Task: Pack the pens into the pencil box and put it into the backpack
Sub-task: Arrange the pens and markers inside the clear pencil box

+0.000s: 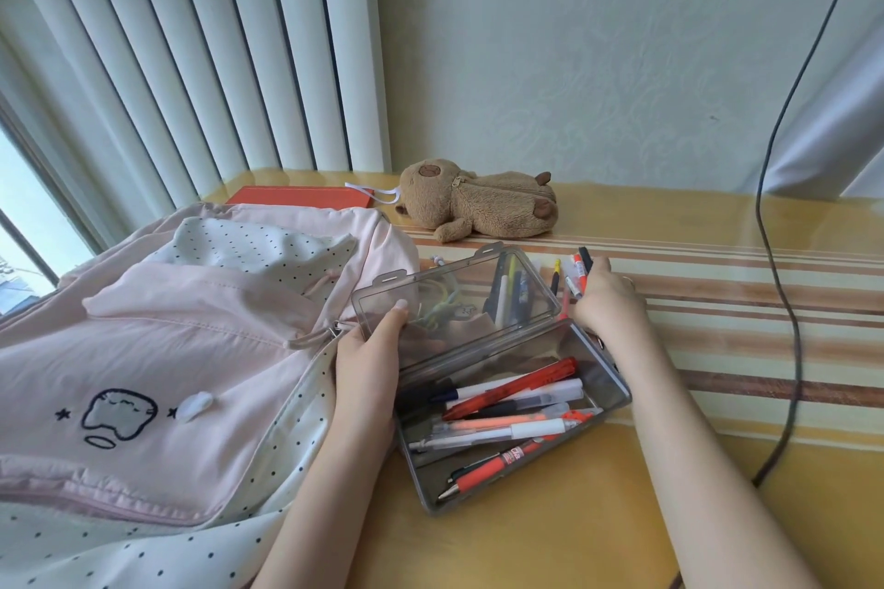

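A clear grey pencil box (617,385) lies open on the table, with several red, white and orange pens (514,399) in its base. Its lid (449,287) stands tilted up behind. My left hand (368,363) grips the box's left side, thumb on the lid. Beyond the box, my right hand (605,301) is closed around a bunch of pens (576,275) on the striped tablecloth. More pens (509,289) show through the lid. A pink backpack (158,349) with dotted lining lies at the left, its top open.
A brown plush capybara (478,201) lies at the back of the table beside an orange notebook (301,196). A black cable (789,282) hangs down the wall and crosses the table at the right. Vertical blinds and a window are at the left.
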`<state>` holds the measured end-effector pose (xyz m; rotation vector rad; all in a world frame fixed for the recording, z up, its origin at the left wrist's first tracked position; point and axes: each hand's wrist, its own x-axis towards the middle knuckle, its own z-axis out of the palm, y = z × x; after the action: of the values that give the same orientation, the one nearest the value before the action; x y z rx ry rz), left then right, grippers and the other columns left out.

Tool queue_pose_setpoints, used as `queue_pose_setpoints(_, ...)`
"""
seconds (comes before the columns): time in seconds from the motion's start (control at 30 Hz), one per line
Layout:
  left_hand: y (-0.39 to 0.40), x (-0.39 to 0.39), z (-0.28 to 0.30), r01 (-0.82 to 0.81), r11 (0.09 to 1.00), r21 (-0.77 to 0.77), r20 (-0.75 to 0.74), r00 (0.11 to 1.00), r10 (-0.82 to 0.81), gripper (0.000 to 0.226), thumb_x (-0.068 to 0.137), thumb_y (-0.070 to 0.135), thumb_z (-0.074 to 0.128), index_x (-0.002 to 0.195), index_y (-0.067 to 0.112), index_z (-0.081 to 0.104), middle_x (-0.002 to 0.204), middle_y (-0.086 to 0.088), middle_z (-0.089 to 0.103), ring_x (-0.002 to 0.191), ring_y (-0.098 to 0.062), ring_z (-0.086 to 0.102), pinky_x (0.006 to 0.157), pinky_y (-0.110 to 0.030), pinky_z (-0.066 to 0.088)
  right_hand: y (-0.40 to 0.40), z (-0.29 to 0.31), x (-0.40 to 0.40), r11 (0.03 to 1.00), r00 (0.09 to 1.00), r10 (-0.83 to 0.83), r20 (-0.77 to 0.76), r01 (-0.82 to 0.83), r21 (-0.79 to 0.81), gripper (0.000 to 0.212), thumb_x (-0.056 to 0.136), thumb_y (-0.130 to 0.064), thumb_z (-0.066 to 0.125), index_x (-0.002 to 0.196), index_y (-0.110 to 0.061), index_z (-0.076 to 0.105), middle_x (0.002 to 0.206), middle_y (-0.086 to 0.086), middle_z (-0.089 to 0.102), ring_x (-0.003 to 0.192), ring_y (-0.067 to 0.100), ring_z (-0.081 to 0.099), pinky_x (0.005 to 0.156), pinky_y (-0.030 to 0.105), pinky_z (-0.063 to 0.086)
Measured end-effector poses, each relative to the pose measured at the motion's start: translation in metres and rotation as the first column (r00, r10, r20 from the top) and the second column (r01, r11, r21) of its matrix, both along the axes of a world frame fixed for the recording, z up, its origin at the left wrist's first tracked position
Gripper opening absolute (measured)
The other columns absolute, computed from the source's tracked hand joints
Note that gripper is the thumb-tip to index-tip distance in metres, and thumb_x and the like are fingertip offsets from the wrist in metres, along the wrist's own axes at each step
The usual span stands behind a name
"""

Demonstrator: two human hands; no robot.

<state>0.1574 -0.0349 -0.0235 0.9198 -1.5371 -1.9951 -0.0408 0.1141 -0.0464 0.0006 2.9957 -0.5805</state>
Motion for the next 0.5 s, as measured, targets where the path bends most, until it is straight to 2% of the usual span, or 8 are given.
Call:
queue_pose_setpoints(0.1, -0.001, 0.000, 0.000, -0.007, 1.000, -0.001, -0.007, 1.000, 0.007, 0.022, 0.085, 0.029, 0.063, 0.083, 0.010, 0.074, 0.075, -0.015, 0.076, 0.083, -0.028, 0.073, 0.093, -0.048, 0.052, -0.001, 0.000, 0.004, 1.000, 0.999, -0.011, -0.034, 0.011, 0.010, 0.044, 0.082, -0.010, 0.060, 0.121, -0.009, 0.039, 0.118, 0.020, 0.056, 0.108, 0.041, 0.055, 0.081, 0.043, 0.048)
queue_pose_setpoints(0.2, -0.001, 0.000, -0.001, -0.016, 1.000, -0.004, -0.016, 1.000, 0.016, 0.031, 0.077, 0.038, 0.066, 0.090, 0.011, 0.074, 0.086, -0.014, 0.076, 0.088, -0.028, 0.072, 0.094, -0.050, 0.051, 0.002, 0.002, 0.010, 1.000, 0.996, 0.006, -0.090, -0.004, 0.020, 0.034, 0.082, -0.008, 0.060, 0.113, -0.009, 0.047, 0.108, 0.016, 0.060, 0.099, 0.037, 0.059, 0.075, 0.041, 0.048)
queue_pose_setpoints(0.27, -0.002, -0.001, -0.002, -0.024, 1.000, 0.005, -0.018, 1.000, 0.025, 0.033, 0.076, 0.038, 0.067, 0.091, 0.010, 0.073, 0.088, -0.015, 0.076, 0.090, -0.030, 0.071, 0.094, -0.052, 0.051, 0.008, 0.006, 0.013, 0.996, 0.991, 0.057, -0.121, -0.065, -0.060, 0.027, 0.079, -0.006, 0.059, 0.105, -0.011, 0.053, 0.094, 0.012, 0.062, 0.086, 0.034, 0.059, 0.067, 0.035, 0.046)
queue_pose_setpoints(0.33, -0.002, -0.001, -0.001, -0.026, 1.000, 0.009, -0.018, 1.000, 0.026, 0.023, 0.082, 0.030, 0.066, 0.085, 0.008, 0.073, 0.080, -0.017, 0.076, 0.087, -0.031, 0.072, 0.093, -0.050, 0.052, 0.014, 0.017, 0.013, 0.969, 0.982, 0.107, -0.155, -0.138, -0.204, 0.027, 0.077, -0.003, 0.058, 0.103, -0.011, 0.057, 0.085, 0.009, 0.060, 0.076, 0.029, 0.057, 0.059, 0.028, 0.042)
queue_pose_setpoints(0.4, -0.001, -0.001, 0.000, -0.016, 1.000, 0.007, -0.023, 1.000, 0.017, 0.020, 0.085, 0.027, 0.064, 0.082, 0.008, 0.072, 0.071, -0.014, 0.075, 0.082, -0.029, 0.072, 0.092, -0.047, 0.053, 0.018, 0.038, 0.015, 0.888, 0.973, 0.127, -0.191, -0.197, -0.414, 0.024, 0.077, 0.001, 0.059, 0.099, -0.008, 0.058, 0.080, 0.007, 0.058, 0.069, 0.024, 0.053, 0.054, 0.025, 0.038)
queue_pose_setpoints(0.43, -0.001, -0.001, 0.000, -0.015, 1.000, 0.003, -0.030, 0.999, 0.015, 0.019, 0.086, 0.026, 0.064, 0.081, 0.009, 0.071, 0.069, -0.012, 0.075, 0.081, -0.028, 0.072, 0.092, -0.046, 0.053, 0.019, 0.050, 0.018, 0.816, 0.972, 0.124, -0.197, -0.213, -0.537, 0.021, 0.077, 0.002, 0.060, 0.096, -0.006, 0.059, 0.078, 0.007, 0.058, 0.066, 0.023, 0.052, 0.055, 0.026, 0.040)
queue_pose_setpoints(0.5, -0.001, 0.000, 0.000, -0.015, 1.000, -0.004, -0.041, 0.999, 0.015, 0.018, 0.087, 0.025, 0.063, 0.079, 0.011, 0.071, 0.068, -0.011, 0.075, 0.080, -0.027, 0.073, 0.089, -0.043, 0.054, 0.020, 0.071, 0.028, 0.564, 0.968, 0.138, -0.210, -0.251, -0.787, 0.022, 0.077, 0.004, 0.062, 0.099, -0.003, 0.063, 0.077, 0.006, 0.061, 0.061, 0.018, 0.055, 0.061, 0.029, 0.047)
